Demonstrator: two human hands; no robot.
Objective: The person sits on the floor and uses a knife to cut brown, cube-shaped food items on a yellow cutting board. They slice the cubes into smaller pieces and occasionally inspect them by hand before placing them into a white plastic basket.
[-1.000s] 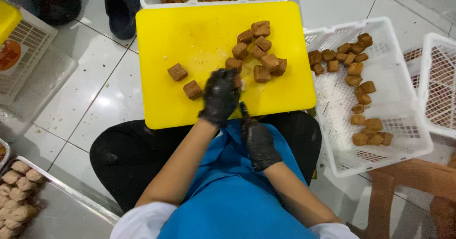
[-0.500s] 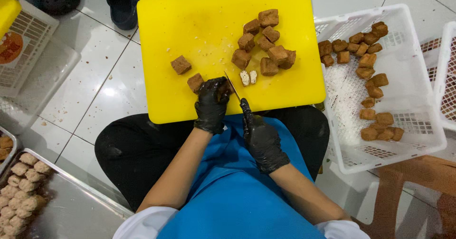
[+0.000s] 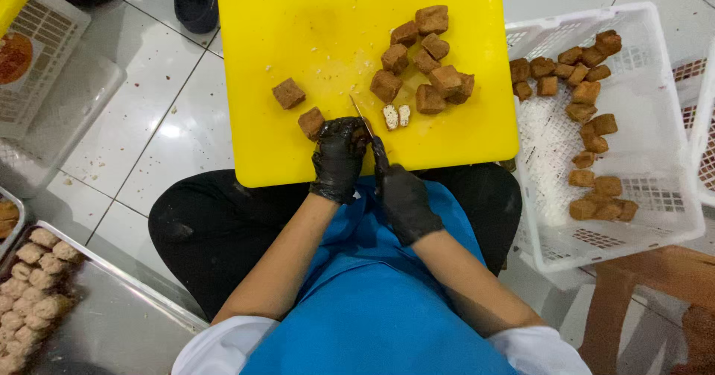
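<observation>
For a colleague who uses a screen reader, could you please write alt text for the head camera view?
Seen from above, a person's black-gloved left hand and right hand work a small knife at the near edge of a yellow cutting board on their lap. Brown fried cubes lie on the board; more sit in a white basket to the right.

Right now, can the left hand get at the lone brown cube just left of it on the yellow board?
Probably yes. The left hand sits right beside the brown cube, with bare yellow board between and nothing over it. The right hand, with the knife, is on the other side.
</observation>
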